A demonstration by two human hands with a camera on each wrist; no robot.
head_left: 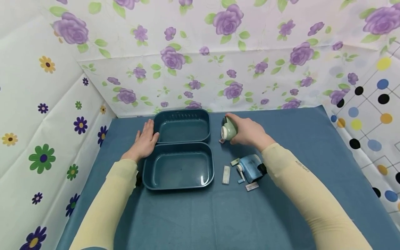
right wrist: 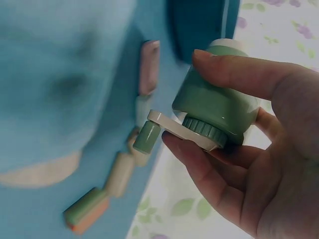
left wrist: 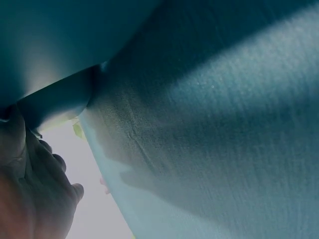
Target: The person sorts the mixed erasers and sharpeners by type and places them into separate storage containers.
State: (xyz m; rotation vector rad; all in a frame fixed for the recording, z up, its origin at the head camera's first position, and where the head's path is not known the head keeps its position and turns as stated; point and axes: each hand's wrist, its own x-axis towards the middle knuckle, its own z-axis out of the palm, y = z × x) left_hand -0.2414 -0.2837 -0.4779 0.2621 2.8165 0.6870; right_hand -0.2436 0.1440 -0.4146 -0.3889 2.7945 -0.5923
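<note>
My right hand point(head_left: 247, 131) grips a green hand-crank pencil sharpener point(head_left: 230, 129) just right of the back tray. In the right wrist view its cream crank with a green knob point(right wrist: 147, 137) sticks out past my fingertips. A blue hand-crank pencil sharpener point(head_left: 251, 168) stands on the table below that hand. My left hand point(head_left: 144, 141) rests against the left side of the back dark teal tray point(head_left: 182, 141), fingers stretched out. The front teal tray point(head_left: 178, 188) sits close before it. In the left wrist view the left hand point(left wrist: 37, 184) is dim beside the tray wall point(left wrist: 55, 45).
Several small eraser-like blocks lie around the blue sharpener, among them a pale one point(head_left: 226, 175) and one at its front point(head_left: 251, 186). Blue cloth point(head_left: 187, 218) covers the table. A flowered sheet point(head_left: 193, 62) hangs behind it, with patterned sheets at both sides.
</note>
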